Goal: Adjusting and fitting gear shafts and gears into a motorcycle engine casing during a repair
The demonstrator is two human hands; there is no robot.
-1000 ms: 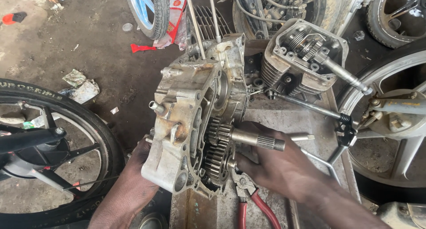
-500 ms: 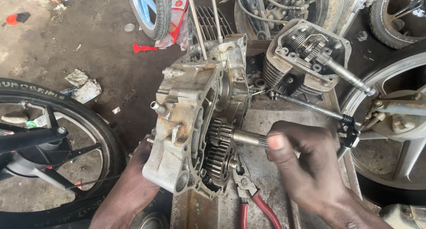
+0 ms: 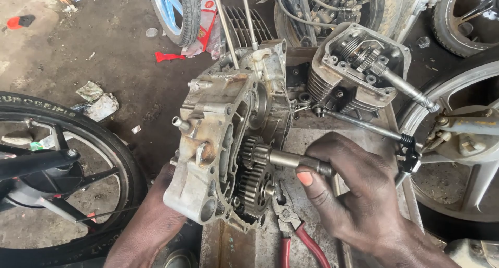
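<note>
Steel and ribbed at its free end, the gear shaft [image 3: 296, 160] sticks out sideways from the open face of the grimy aluminium engine case [image 3: 223, 138], which stands on edge on a worn metal bench [image 3: 312, 138]. The right hand [image 3: 353, 195] curls around the shaft's outer end, thumb underneath and fingers over the top, closed on it. At the shaft's inner end, away from that grip, sits a small toothed gear [image 3: 253, 151], and just below it a larger gear [image 3: 254, 189] meshes against it inside the case. The left hand [image 3: 150, 221] props the case from its far, lower side; whether its fingers clamp or only press I cannot tell. Directly under the gripping thumb lie red-handled pliers [image 3: 293, 234]. Beyond the knuckles rests a finned cylinder head [image 3: 358, 70], and a spoked wheel [image 3: 62, 179] stands past the left hand.
</note>
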